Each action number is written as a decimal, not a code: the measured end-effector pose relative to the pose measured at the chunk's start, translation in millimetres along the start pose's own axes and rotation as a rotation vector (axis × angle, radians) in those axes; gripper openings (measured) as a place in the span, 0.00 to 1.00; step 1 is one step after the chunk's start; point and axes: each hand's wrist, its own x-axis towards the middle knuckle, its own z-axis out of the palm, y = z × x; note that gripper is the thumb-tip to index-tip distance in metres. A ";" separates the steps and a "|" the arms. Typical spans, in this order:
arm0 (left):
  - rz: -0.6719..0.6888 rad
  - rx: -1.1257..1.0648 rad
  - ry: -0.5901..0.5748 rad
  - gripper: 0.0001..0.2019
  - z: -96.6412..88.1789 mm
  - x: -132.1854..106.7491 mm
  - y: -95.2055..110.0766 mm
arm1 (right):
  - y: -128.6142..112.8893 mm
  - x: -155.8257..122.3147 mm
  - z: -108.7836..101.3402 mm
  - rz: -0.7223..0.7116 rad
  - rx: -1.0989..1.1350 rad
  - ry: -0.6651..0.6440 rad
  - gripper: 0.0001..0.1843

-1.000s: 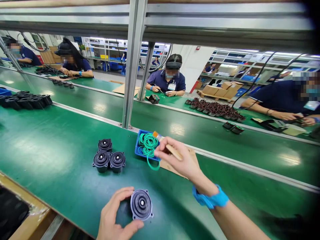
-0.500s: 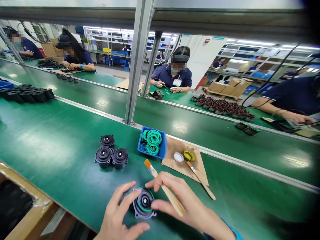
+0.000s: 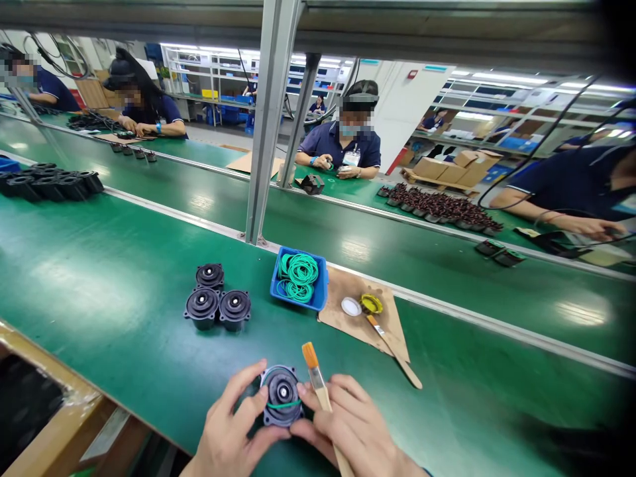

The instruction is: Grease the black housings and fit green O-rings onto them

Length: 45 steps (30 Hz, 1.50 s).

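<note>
In front of me a black round motor housing (image 3: 281,375) stands on the green bench. My left hand (image 3: 229,424) grips its left side between thumb and fingers. A green rubber ring (image 3: 284,405) crosses the front of its top face and partly rests on the rim. With my right hand (image 3: 355,424) I hold a paintbrush (image 3: 320,397), orange bristles upward, while the thumb and fingertips touch the housing's right side. Three similar housings (image 3: 235,305) form a cluster beyond my left hand. Several green rings (image 3: 303,268) lie in a blue bin (image 3: 298,304).
A stained cardboard sheet (image 3: 342,326) carries a white lid (image 3: 350,306), an open yellow-rimmed jar (image 3: 370,304) and a second brush (image 3: 397,354). Black ring-shaped parts (image 3: 50,185) stand far left. A metal post (image 3: 265,132) rises at the bench's back edge; co-workers sit beyond it.
My left hand has closed in on the housing. The green ring has shifted from around the raised centre to across the front. The brush has swung more upright and rightward with my right hand.
</note>
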 end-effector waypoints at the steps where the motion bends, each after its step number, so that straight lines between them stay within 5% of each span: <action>1: -0.008 -0.022 0.011 0.12 0.9 -2.8 -0.6 | -1.2 -2.0 0.4 -0.012 -0.018 0.009 0.04; 12: -0.611 -0.430 0.124 0.07 24.3 -24.8 12.4 | 0.6 6.1 2.1 -0.287 -0.057 0.106 0.21; 16: -0.460 -0.283 0.128 0.13 22.0 -20.9 13.9 | 0.4 7.0 4.9 -0.303 -0.019 0.101 0.20; 20: -0.136 -0.119 0.096 0.15 10.0 -4.7 12.6 | 5.1 4.9 -7.0 0.091 0.361 0.142 0.08; 22: -0.077 -0.094 0.075 0.11 3.8 3.6 12.5 | 7.2 3.5 -15.9 0.373 0.564 0.198 0.11; 24: -0.131 -0.065 0.077 0.04 -0.4 9.0 12.1 | 7.7 2.5 -23.1 0.561 0.692 0.260 0.18; 29: -0.345 -0.046 -0.071 0.32 -1.1 10.5 7.7 | 1.0 0.3 -22.8 0.818 0.948 0.239 0.22; 37: -0.426 -0.185 -0.144 0.27 -2.2 16.4 6.7 | -2.8 2.1 -7.0 0.995 1.024 0.079 0.26; 45: -0.476 -0.250 -0.159 0.30 -1.9 14.0 6.0 | 4.1 8.4 -10.5 0.927 0.820 0.008 0.29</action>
